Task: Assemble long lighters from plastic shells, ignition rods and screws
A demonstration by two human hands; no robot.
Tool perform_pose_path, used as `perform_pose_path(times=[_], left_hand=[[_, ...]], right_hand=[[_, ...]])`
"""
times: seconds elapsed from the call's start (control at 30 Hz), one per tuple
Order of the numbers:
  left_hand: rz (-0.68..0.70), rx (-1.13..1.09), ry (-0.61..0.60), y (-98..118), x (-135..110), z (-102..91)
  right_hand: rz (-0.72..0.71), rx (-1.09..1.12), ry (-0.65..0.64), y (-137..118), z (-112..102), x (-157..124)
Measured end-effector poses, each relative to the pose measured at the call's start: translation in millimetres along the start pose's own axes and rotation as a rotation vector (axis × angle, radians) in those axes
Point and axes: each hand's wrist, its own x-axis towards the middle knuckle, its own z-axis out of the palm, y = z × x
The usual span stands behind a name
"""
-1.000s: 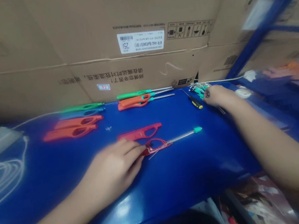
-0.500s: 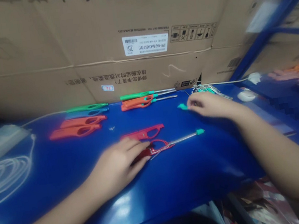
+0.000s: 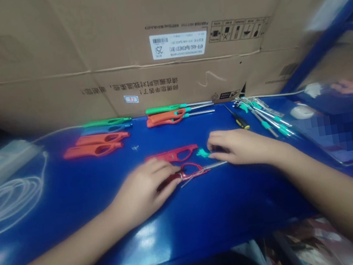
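My left hand [image 3: 151,185] is closed on the handle end of a red lighter half-shell [image 3: 195,167], which lies on the blue table. Its metal tube [image 3: 216,165] points right, and a thin wire runs along the shell. The far end of the tube is hidden by my right hand [image 3: 236,148]. Between thumb and fingertips, that hand pinches a small green plastic piece [image 3: 202,153], held just above the tube. Behind the shell rests a second red half-shell [image 3: 179,153], partly covered by my left fingers.
Orange shells [image 3: 99,148] and blue and green ones [image 3: 105,126] lie left. Lighters with tubes [image 3: 166,117] lie against the cardboard box [image 3: 115,35]. A screwdriver [image 3: 241,120], several green-collared tubes [image 3: 270,118] and a phone [image 3: 334,144] are right; coiled white cable [image 3: 14,201] is left.
My right hand has come left and nearer with the green piece, from beside the tube pile to the red half-shell. My left hand keeps its hold. The view has shifted slightly.
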Motion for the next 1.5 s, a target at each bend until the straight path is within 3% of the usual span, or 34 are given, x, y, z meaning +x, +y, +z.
perform_pose_path(times=[0.27, 0.5, 0.67, 1.07, 1.5], left_hand=[[-0.054, -0.051, -0.013, 0, -1, 2.8], [-0.134, -0.099, -0.029, 5, -2, 5.3], [-0.162, -0.131, -0.046, 9, -2, 4.1], [-0.203, -0.170, -0.040, 13, -1, 4.2], [-0.210, -0.197, -0.038, 14, 1, 4.7]], right_hand=[[0.016, -0.019, 0.025, -4, 7, 6], [-0.136, 0.177, 0.123, -20, 9, 3], [-0.218, 0.202, 0.105, -33, 16, 1], [-0.226, 0.207, 0.082, -36, 32, 9], [-0.407, -0.109, 0.221, -41, 36, 5]])
